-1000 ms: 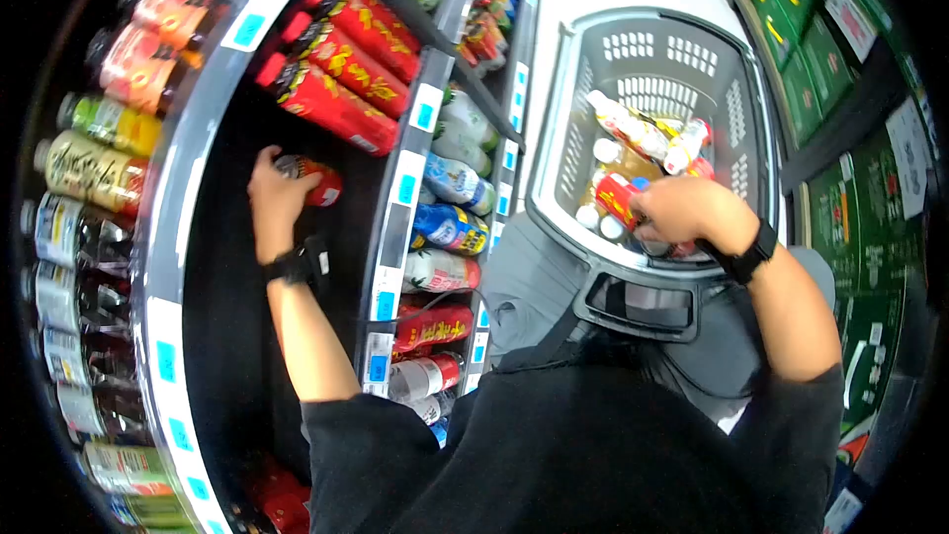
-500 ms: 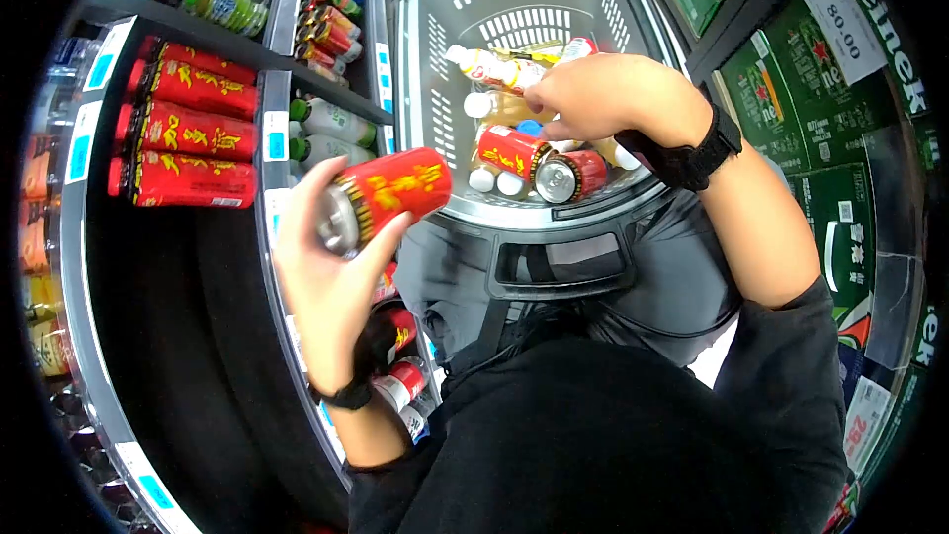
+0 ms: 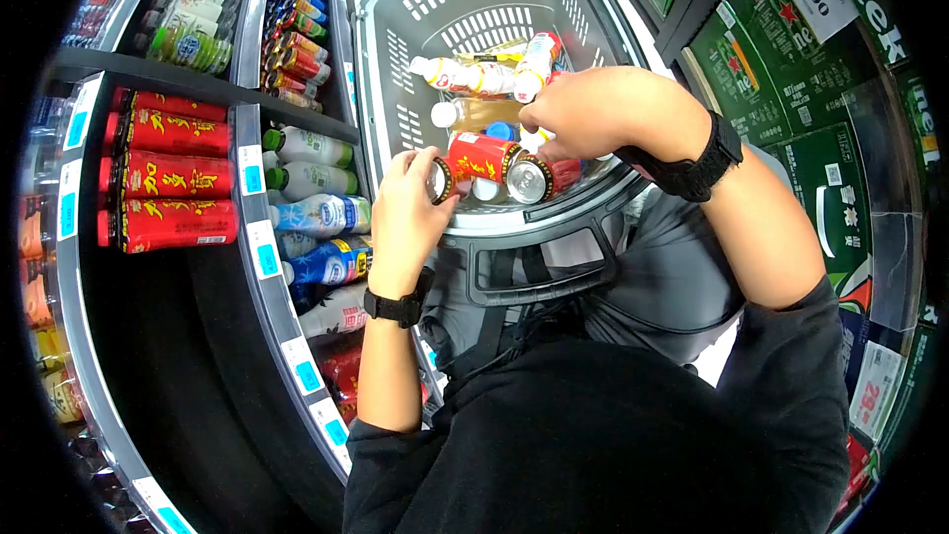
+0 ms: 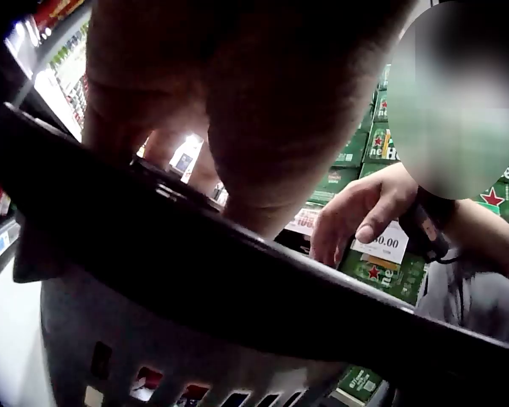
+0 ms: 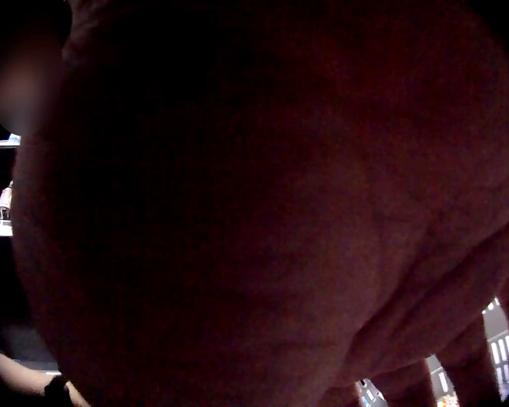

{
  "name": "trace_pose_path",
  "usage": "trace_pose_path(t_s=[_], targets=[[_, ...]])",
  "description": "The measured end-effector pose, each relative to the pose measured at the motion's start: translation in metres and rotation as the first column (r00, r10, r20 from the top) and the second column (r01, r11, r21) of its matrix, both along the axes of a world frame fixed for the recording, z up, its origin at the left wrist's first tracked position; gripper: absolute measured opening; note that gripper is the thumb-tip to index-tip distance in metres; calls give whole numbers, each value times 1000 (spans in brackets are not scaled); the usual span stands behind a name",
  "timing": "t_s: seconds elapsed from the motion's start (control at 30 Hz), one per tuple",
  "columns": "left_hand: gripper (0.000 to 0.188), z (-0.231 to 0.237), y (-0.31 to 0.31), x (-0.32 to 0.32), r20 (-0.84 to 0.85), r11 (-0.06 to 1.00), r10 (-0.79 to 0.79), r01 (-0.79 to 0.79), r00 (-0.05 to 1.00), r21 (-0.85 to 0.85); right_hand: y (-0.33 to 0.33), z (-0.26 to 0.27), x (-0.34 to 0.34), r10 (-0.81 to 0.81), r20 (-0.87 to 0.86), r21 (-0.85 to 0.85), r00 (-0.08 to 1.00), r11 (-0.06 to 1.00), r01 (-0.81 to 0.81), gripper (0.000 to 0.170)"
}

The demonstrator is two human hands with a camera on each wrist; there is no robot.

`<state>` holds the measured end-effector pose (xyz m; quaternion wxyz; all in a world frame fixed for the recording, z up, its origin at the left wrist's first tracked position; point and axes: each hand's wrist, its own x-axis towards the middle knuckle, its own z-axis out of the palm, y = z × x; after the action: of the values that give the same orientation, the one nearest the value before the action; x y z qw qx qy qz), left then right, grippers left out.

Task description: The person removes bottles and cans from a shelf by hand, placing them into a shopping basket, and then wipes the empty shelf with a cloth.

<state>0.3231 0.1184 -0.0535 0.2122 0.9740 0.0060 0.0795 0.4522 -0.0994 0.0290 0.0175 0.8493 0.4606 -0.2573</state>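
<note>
Red can (image 3: 440,181), partly hidden, is gripped by the left hand (image 3: 407,216); I cannot tell the right hand's (image 3: 618,114) grasp.

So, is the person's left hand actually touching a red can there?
Touching. The head view shows the left hand with its fingers and thumb curled round a red can.

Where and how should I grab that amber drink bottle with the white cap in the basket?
I'd grip the amber bottle around its body near the white cap, coming from above: it lies on its side, cap leftward, and the right hand is over the other end.
</note>
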Motion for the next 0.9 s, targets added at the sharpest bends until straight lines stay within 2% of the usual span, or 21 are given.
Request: trace_pose_path(t_s=[0.13, 0.23, 0.27, 0.37, 0.43, 0.47, 0.57, 0.63, 0.67, 0.73, 0.77, 0.8, 0.83, 0.87, 0.9], targets=[[57, -5, 2, 2, -5, 999, 0, 0, 1000, -46, -2, -3, -1, 23, 25, 9, 999, 1000, -24, 37], [50, -1, 0, 0, 6, 997, -18, 18, 1000, -80, 2, -3, -2, 21, -4, -42, 1000, 999, -21, 34], [48, -3, 4, 0, 39, 985, -83, 88, 996, -148, 1, -5, -2, 8, -9, -39, 1000, 999, -9, 33], [46, -8, 6, -6, 93, 973, -174, 186, 980, -136, 4, -8, 0, 35, -36, -21, 999, 999, -35, 31], [45, 4, 1, -5, -12, 902, -233, 212, 972, -376, 4, -8, -1, 29, -30, 11, 999, 1000, -28, 32], [45, 2, 1, -5, -26, 883, -259, 226, 965, -411, 4, -10, -1, 35, -44, 28, 998, 999, -34, 32], [39, -9, -3, -6, -45, 925, -299, 278, 953, -258, 4, -13, -1, 42, -37, 36, 998, 999, -41, 33], [34, 4, -5, -7, 85, 938, -180, 197, 980, -285, 4, -15, -1, 53, -51, 55, 997, 997, -50, 32], [30, 7, 4, -5, 253, 946, -80, 154, 964, -285, 3, -14, -2, 65, -38, 72, 997, 995, -62, 31], [26, 23, 32, 0, 530, 942, 175, 15, 830, -335, 5, -9, -5, 79, -35, 74, 996, 994, -76, 31], [26, 36, 47, 0, 624, 917, 322, -71, 712, -392, 6, -7, -6, 82, -42, 68, 996, 995, -79, 30], [30, 53, 56, -4, 632, 828, 535, -201, 560, -523, 7, -8, -5, 79, -59, 56, 995, 996, -76, 30], [37, 68, 79, -2, 759, 848, 530, -250, 379, -467, 7, -10, -5, 84, -54, 61, 995, 995, -81, 30], [39, 78, 102, -6, 731, 761, 635, -367, 249, -535, 7, -13, -5, 91, -59, 61, 994, 994, -87, 30], [46, 91, 117, -9, 739, 711, 663, -405, 117, -574, 8, -15, -5, 96, -62, 62, 993, 994, -92, 30]])
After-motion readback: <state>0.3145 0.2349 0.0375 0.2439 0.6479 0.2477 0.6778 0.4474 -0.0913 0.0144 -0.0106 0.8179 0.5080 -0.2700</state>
